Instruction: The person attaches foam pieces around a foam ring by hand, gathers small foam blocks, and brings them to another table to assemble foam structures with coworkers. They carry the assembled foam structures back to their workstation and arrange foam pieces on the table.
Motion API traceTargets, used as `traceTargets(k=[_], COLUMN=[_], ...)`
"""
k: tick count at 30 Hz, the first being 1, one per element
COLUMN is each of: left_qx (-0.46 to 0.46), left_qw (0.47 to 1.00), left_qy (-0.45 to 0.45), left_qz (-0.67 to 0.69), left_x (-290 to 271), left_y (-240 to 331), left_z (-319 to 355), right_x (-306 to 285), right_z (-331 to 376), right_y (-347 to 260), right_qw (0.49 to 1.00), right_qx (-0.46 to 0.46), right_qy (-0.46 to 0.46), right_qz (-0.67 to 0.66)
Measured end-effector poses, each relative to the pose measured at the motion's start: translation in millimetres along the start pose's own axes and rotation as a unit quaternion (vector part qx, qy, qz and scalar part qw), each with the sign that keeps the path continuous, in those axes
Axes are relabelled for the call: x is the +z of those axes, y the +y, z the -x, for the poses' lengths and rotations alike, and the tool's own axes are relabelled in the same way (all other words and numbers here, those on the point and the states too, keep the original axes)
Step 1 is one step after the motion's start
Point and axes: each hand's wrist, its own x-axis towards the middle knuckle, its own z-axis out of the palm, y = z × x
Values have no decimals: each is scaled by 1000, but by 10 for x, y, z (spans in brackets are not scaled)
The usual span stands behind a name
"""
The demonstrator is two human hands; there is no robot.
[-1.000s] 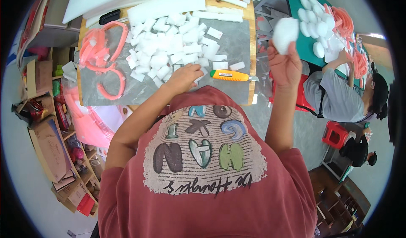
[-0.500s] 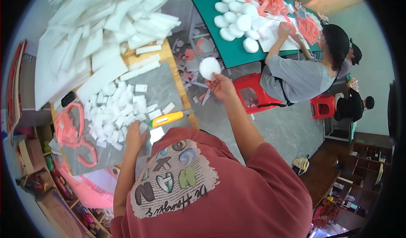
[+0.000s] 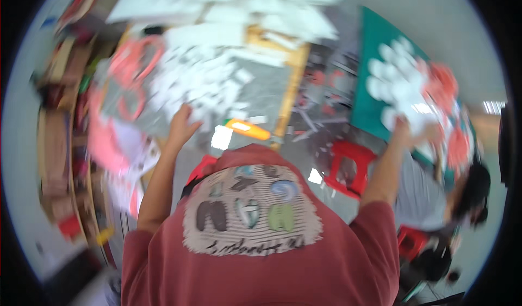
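Observation:
The picture is motion-blurred. My left hand (image 3: 182, 124) rests with fingers spread on the grey cutting mat (image 3: 266, 96), at the near edge of a heap of small white foam pieces (image 3: 201, 83). An orange utility knife (image 3: 247, 129) lies on the mat just right of that hand. My right hand (image 3: 403, 129) is stretched out to the right, at the near edge of a green table (image 3: 372, 50). That table carries several round white foam discs (image 3: 391, 83). Blur hides whether my right hand holds a disc.
Pink foam shapes (image 3: 133, 66) lie at the mat's left, and white foam sheets (image 3: 244, 4) are piled behind it. A red stool (image 3: 350, 167) stands between the tables. Another person in grey (image 3: 427, 197) bends over the green table. Cluttered shelves (image 3: 54, 143) line the left.
My view swung round and blurred. My right arm carried the white disc from mid-air over to the green table's edge. My left hand stayed on the grey mat.

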Motion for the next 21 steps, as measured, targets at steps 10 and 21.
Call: traceTargets(k=[10,21], left_qx=[-175,-165], left_qw=[974,984], left_qy=[12,-35], left_qz=[142,-59], left_x=[340,541], left_y=[-150,136], left_z=[311,-13], right_x=[480,1549], right_z=[-274,1171], right_y=[-901,-169], right_qw=[937,902], right_qx=[-100,-250], right_qy=[314,120], right_qz=[118,331])
